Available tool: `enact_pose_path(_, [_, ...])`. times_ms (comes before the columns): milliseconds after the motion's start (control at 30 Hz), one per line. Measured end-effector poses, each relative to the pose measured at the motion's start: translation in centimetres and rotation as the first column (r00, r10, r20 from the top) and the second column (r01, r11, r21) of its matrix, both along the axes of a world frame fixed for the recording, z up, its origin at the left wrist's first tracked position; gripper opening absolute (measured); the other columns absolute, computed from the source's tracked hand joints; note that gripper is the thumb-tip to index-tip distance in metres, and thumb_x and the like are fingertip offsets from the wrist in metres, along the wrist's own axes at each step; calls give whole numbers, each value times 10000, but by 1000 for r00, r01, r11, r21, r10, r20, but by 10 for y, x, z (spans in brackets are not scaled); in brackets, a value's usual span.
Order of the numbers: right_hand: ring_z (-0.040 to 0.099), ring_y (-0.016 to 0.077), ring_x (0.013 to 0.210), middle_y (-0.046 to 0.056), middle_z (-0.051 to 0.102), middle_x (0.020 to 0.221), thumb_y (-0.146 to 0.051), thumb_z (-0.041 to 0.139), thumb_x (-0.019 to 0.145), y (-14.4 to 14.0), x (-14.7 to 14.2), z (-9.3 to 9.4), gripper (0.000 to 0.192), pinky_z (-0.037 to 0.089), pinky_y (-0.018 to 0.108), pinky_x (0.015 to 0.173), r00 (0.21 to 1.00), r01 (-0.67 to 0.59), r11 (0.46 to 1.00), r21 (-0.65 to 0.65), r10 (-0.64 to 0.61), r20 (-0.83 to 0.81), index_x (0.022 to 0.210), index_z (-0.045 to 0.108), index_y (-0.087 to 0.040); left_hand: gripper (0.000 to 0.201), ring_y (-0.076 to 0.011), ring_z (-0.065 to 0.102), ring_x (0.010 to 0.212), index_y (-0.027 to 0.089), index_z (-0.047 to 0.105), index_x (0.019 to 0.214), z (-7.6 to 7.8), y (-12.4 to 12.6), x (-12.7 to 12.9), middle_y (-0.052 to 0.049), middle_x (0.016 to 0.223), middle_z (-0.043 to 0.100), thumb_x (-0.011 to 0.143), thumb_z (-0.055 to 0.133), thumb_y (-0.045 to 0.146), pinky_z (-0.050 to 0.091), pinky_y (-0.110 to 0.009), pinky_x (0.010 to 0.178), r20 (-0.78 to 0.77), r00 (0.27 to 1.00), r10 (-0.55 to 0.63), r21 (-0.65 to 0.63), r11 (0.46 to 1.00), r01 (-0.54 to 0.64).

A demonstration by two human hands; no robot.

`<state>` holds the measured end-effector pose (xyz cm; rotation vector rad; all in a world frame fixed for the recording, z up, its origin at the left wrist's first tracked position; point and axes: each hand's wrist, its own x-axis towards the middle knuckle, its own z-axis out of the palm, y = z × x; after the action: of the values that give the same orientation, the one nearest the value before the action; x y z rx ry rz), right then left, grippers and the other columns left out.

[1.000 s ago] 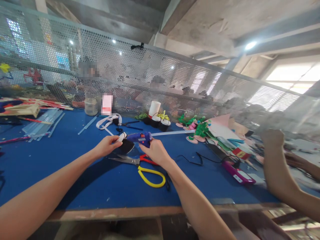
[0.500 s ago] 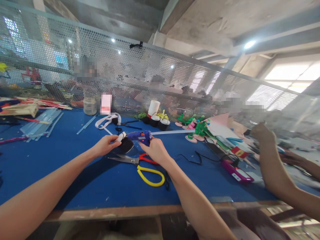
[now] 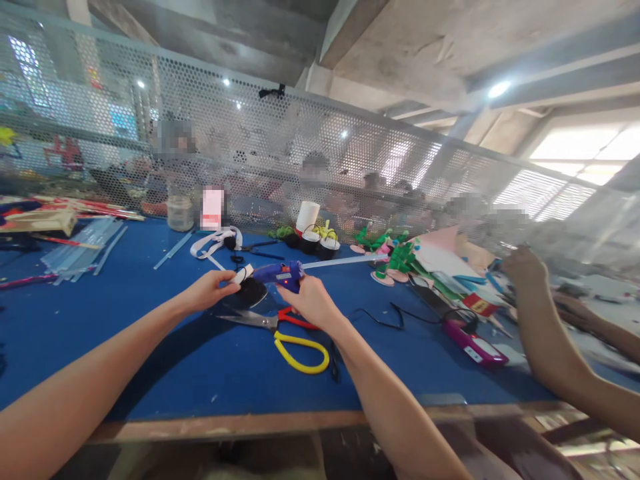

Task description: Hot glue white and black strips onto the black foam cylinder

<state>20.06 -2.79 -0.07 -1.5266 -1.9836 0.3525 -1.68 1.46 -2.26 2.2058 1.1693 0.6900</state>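
My right hand [image 3: 311, 297] is wrapped round the grip of a blue glue gun [image 3: 278, 273], and a long clear glue stick [image 3: 345, 261] sticks out of its back end. Between the fingers of my left hand [image 3: 216, 288] is a small black and white basket [image 3: 251, 291], tilted, with a thin black handle. The glue gun's nozzle meets the basket's white band; whether they touch I cannot tell. Just below lie scissors [image 3: 273, 323] with one red and one yellow handle loop.
Small black and white baskets [image 3: 327, 249] stand at the back beside a white roll [image 3: 307, 215]. Clear glue sticks [image 3: 85, 248] lie left. White ribbon [image 3: 203, 247], green figures [image 3: 400, 253] and a purple power bank [image 3: 473, 343] are around. Another person's arm [image 3: 540, 320] reaches in at right.
Hardly anything differs. The glue gun and its glue stick have shifted very slightly, while both my hands keep their holds.
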Motion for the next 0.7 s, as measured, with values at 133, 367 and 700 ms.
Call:
enact_pose_path(133, [560, 158, 477, 17, 560, 445, -290, 504, 727, -1, -1, 2, 183, 394, 223, 496, 999, 51, 999, 6, -52, 9, 711, 585, -126, 280, -120, 370, 609, 143, 491, 678, -1, 0, 0, 32, 617, 417, 725, 402, 404, 297, -234, 592, 38, 999, -22, -11, 1000, 23])
enact_pose_path(367, [546, 144, 434, -3, 536, 408, -279, 504, 724, -2, -2, 3, 164, 394, 212, 470, 1000, -6, 1000, -2, 6, -22, 675, 579, -142, 289, -106, 338, 567, 151, 450, 594, 2, -1, 0, 49, 559, 365, 715, 417, 411, 275, -220, 549, 13, 1000, 0, 15, 1000, 0])
enact_pose_path(700, [506, 118, 358, -24, 483, 360, -283, 486, 715, 10, 6, -4, 178, 406, 207, 457, 992, 13, 999, -41, -18, -123, 608, 533, -148, 297, -157, 458, 682, 125, 569, 746, -1, 0, -1, -7, 692, 558, 705, 479, 406, 361, -250, 652, 92, 996, -15, -31, 999, 18])
